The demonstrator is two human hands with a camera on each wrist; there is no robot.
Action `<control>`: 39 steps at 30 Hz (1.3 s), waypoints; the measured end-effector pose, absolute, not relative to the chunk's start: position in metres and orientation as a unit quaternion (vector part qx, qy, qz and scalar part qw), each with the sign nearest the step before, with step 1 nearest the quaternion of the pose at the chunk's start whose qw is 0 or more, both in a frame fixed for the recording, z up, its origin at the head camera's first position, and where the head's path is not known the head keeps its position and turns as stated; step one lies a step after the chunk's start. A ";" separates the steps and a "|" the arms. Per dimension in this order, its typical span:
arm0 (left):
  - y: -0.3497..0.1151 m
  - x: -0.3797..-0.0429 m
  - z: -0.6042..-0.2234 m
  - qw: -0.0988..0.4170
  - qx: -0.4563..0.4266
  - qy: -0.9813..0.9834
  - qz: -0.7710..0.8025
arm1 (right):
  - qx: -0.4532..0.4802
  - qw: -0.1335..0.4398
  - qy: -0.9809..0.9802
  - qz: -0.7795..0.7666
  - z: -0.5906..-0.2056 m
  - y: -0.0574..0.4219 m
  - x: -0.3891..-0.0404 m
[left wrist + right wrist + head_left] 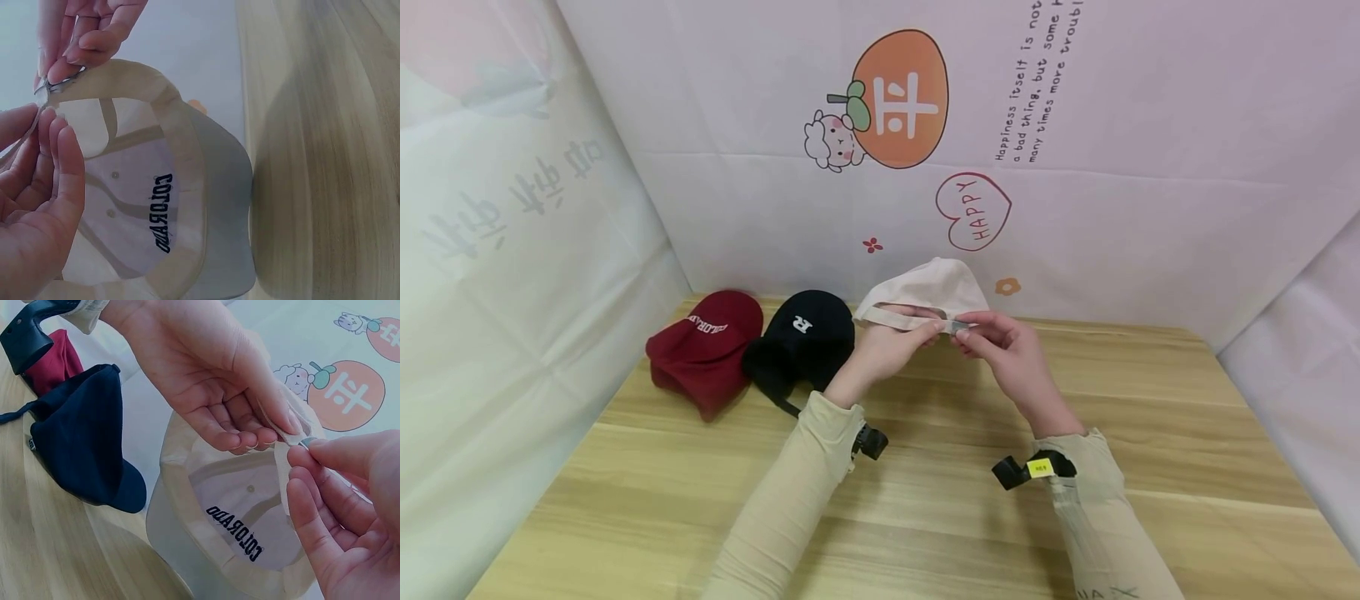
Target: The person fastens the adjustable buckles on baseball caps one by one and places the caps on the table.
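Observation:
A cream baseball cap (936, 282) is held up near the back wall, its rear strap facing me. In the left wrist view its inside shows, with dark COLORADO stitching (161, 212) seen reversed. My left hand (887, 348) pinches the strap between thumb and fingers, left of the metal buckle (958, 327). Thumb and fingers of my right hand (1003, 346) pinch at the buckle itself. Both sets of fingertips sit close together there, partly covering the buckle. The cap's brim (228, 206) points down toward the table.
Left of my hands, a black cap (812, 333) with a white R lies on the wooden table (925, 500). Beside it, farther left, is a dark red cap (718, 350). A printed white cloth wall (760, 208) rises behind the table.

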State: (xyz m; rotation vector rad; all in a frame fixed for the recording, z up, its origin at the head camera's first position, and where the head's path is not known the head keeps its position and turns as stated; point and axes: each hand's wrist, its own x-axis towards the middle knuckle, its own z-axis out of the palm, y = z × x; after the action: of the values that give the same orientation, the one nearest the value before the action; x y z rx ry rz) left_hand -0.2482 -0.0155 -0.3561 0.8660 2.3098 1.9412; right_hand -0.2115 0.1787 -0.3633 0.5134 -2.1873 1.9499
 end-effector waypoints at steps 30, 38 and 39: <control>-0.014 -0.246 -0.357 -0.057 0.296 0.781 0.547 | 0.181 0.094 -0.735 0.647 -0.365 0.178 -0.213; -0.012 -0.247 -0.356 -0.059 0.299 0.767 0.564 | 0.184 0.100 -0.737 0.643 -0.365 0.177 -0.214; -0.011 -0.247 -0.356 -0.060 0.299 0.767 0.565 | 0.184 0.100 -0.738 0.641 -0.365 0.177 -0.214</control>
State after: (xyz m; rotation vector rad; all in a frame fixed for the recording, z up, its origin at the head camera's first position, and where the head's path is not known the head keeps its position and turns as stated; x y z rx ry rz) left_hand -0.2469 -0.0113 -0.3561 0.9786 2.5054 1.8456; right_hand -0.2141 0.1772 -0.3647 0.5429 -2.1817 1.8962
